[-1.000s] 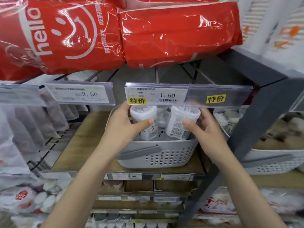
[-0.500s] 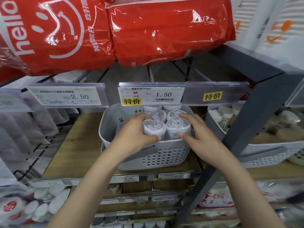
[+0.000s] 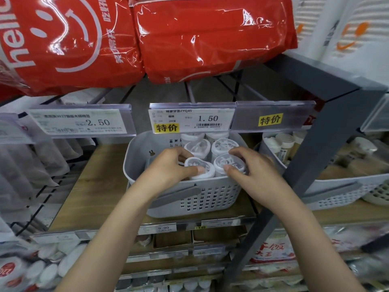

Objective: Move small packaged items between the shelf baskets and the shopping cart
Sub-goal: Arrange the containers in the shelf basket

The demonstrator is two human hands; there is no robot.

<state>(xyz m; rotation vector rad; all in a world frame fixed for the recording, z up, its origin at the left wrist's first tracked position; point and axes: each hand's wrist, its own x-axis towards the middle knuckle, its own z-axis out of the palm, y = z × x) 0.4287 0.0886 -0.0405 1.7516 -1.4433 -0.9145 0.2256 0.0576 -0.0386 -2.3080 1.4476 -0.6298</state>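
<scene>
Lower bodies of the two front jars, one under the left hand (image 3: 168, 169) and one under the right hand (image 3: 255, 175), hidden by the basket (image 3: 195, 199) wall. Rear jars beyond the fingertips partly covered by the price tag (image 3: 191, 121). Goods below both forearms blurred, unreadable

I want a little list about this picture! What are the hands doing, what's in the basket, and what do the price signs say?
place: shop shelf
left hand: grips the front-left tub in the basket
right hand: grips the front-right tub in the basket
basket: grey, with holes, standing on the wooden shelf
also in basket: more white tubs behind, upright
price tag above basket: 1.50, with a yellow sticker
price tag to the left: 2.50
above: red packs
beside: a second basket on the right
</scene>
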